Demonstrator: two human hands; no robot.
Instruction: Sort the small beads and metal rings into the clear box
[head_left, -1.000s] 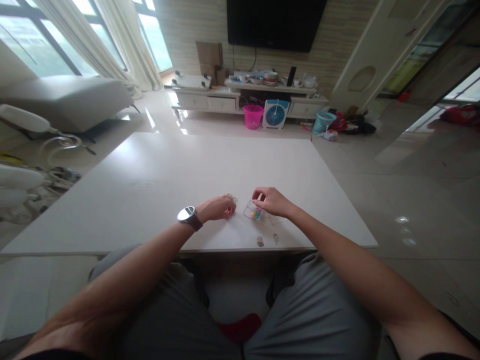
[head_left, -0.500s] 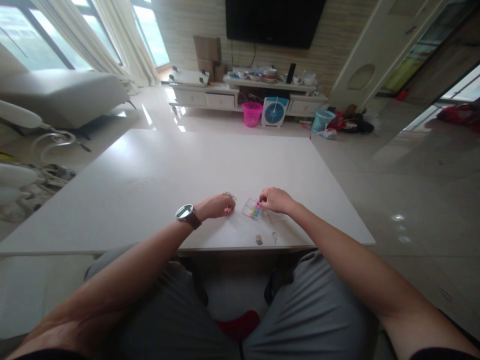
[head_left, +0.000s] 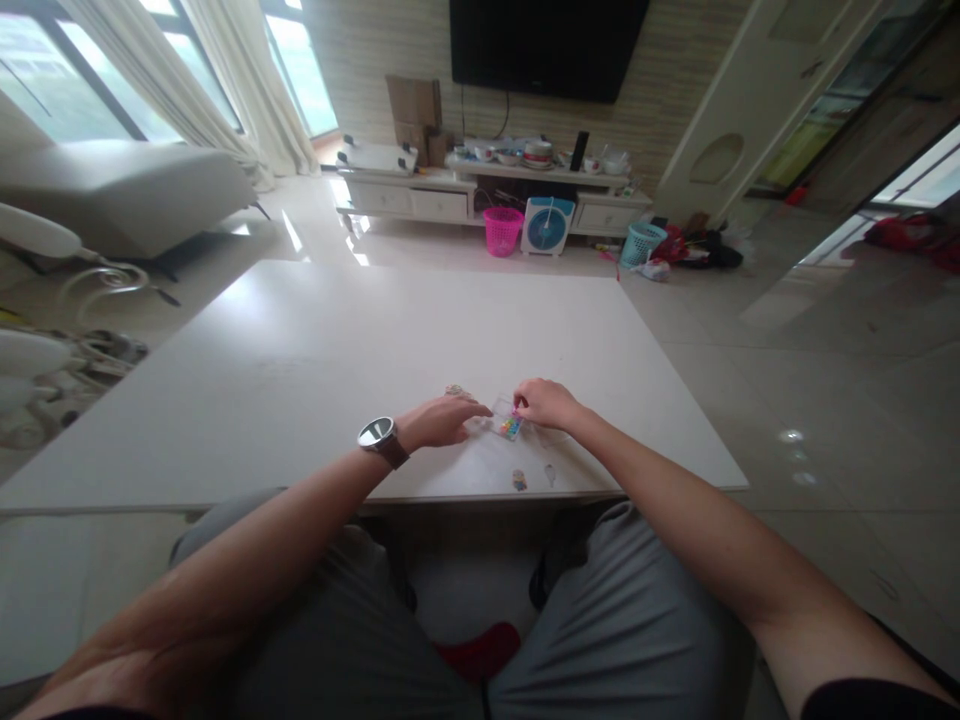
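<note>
A small clear plastic box holding several tiny bright pieces in green, yellow, orange and blue lies on the white table. From the left, my left hand reaches to the box, its index finger stretched out at the near left edge and nothing visible in its fingers. At the box's right side my right hand pinches a small pink piece over the compartments. Behind my left hand lies a small pale clump that I cannot make out. A watch is on my left wrist.
Close to the front edge of the table lie a small cartoon-figure piece and a small clear piece. Beyond the table stand a pink basket, a blue fan and a low cabinet.
My left hand has moved right to the box and stretched out its fingers; the small pinkish thing seen at its fingertips no longer shows. My right hand stays pinched by the box.
</note>
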